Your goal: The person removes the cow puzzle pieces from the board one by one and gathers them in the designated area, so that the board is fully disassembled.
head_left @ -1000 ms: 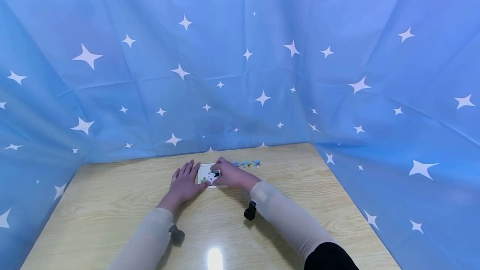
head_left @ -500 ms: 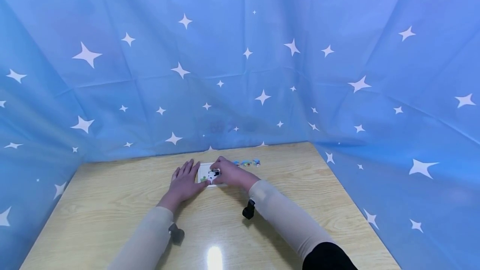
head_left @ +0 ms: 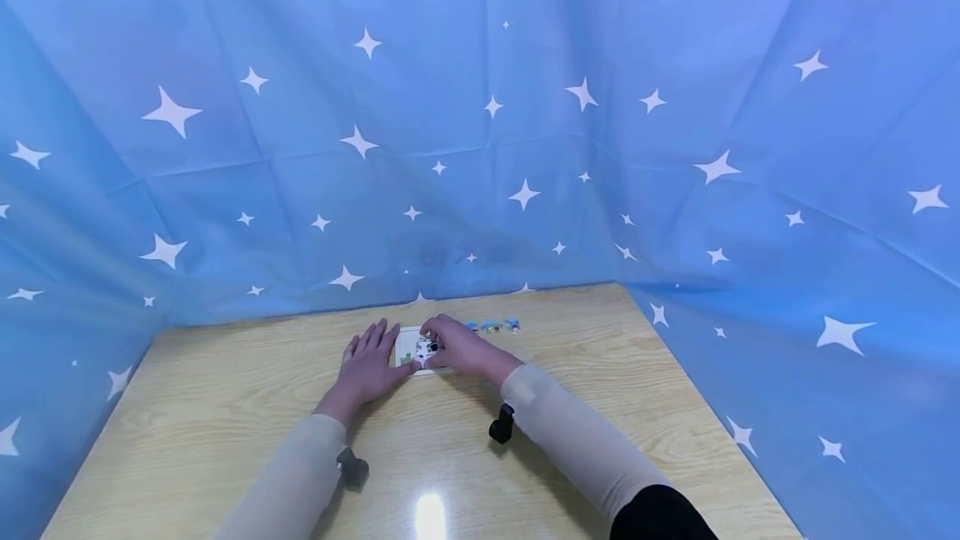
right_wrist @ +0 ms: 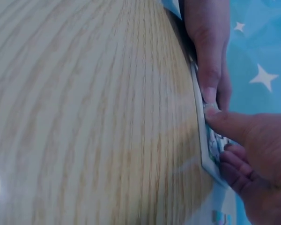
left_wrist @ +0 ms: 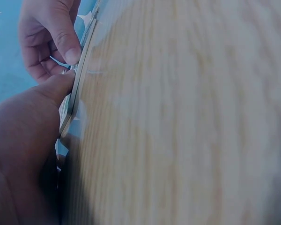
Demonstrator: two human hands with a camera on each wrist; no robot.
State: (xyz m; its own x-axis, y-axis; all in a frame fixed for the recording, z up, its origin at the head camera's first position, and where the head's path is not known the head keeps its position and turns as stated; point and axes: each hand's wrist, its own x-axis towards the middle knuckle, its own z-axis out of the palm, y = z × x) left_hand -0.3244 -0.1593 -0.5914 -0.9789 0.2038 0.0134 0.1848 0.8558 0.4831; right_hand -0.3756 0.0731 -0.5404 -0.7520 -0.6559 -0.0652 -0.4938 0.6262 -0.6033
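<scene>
A small white-rimmed puzzle board [head_left: 402, 343] lies flat near the table's far edge. On it show a green patch at the near left and a black-and-white puzzle piece [head_left: 425, 349]. My left hand [head_left: 367, 368] rests beside the board's left side, fingers spread, its thumb touching the near rim. From the right, my right hand [head_left: 463, 348] reaches over the board and pinches the black-and-white piece between thumb and curled fingers. In the right wrist view, both thumbs meet close together at the board rim [right_wrist: 201, 131]. The right palm hides the board's right part.
Several small colourful puzzle pieces [head_left: 491, 327] lie in a row right of the board, close to the far edge. The wooden table [head_left: 420, 448] runs back to a blue curtain [head_left: 450, 215] with white stars, which also hangs along both sides.
The black-and-white piece has shifted or turned slightly under my right fingers. My left hand stays in the same place.
</scene>
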